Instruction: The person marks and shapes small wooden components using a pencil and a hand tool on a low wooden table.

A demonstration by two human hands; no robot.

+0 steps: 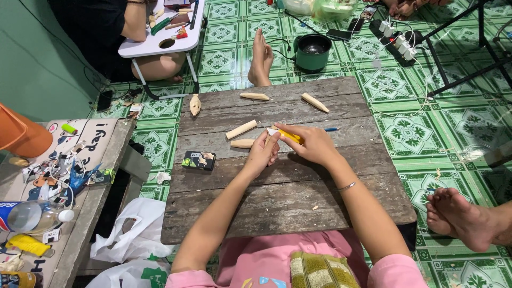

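a small pale wooden piece (272, 132) is pinched at the middle of the weathered plank desk (277, 202), close in front of the body, where both hands can meet over it. the left hand (262, 153) is curled narrow around the piece's near end, seemingly so that it is steadied against the planks, while the right hand (314, 144) is closed on a yellow-handled cutter (290, 136) whose tip is laid against the same piece; a thin blue end (331, 129) is seen sticking out past the right hand, though whether it belongs to the cutter or to a separate pen cannot be told. other carved wooden pegs are spread within reach: two (241, 129) (242, 143) just left of the hands, two more (255, 96) (315, 102) near the far edge, and one (195, 104) hanging at the far left corner. a small printed box (199, 160) is set at the left side, and pale shavings (314, 207) are scattered on the near planks. most of the held piece is hidden by the fingers, so its shape and the blade's contact cannot be made out. another person's foot (261, 58) is rested beyond the desk, and a further pair of feet (461, 216) is cut off at the right edge. a green pot (312, 52) is stood on the tiled floor (426, 133).
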